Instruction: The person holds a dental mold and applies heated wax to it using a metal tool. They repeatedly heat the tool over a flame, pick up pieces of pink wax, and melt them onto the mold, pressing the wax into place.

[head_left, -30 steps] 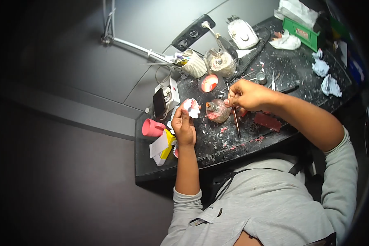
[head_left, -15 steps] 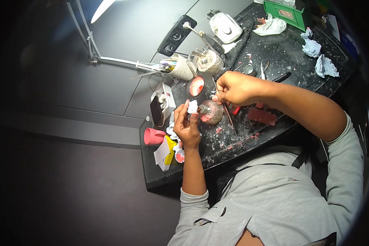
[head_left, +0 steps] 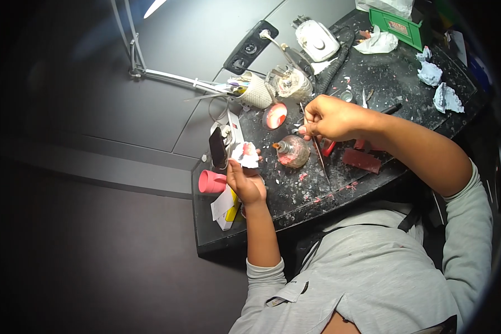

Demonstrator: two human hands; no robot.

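My left hand [head_left: 247, 187] holds a white plaster dental model [head_left: 245, 155] with pink wax on it, its fingers and thumb around the edges. To the right of that hand stands a glass spirit lamp [head_left: 294, 152], smeared with pink, with an orange flame at its wick. Beyond the lamp, my right hand [head_left: 334, 118] pinches a thin metal wax carver [head_left: 320, 156], whose long end points down toward the table's front edge. Under the right hand lie a red-handled object [head_left: 328, 147], partly hidden, and a sheet of pink wax [head_left: 362, 160].
A round pink-and-white dish [head_left: 275, 116] sits behind the lamp. Along the wall stand a pen holder [head_left: 256, 92], a jar of tools [head_left: 291, 83], a phone [head_left: 217, 147] and a pink cup [head_left: 211, 181]. Plaster pieces [head_left: 430, 73] and a green bin [head_left: 396, 29] are far right. Wax scraps litter the black table.
My left hand has drawn the model away from the lamp's flame, to the left, and turned it so its pink area shows. My right hand keeps nearly the same pose with the carver.
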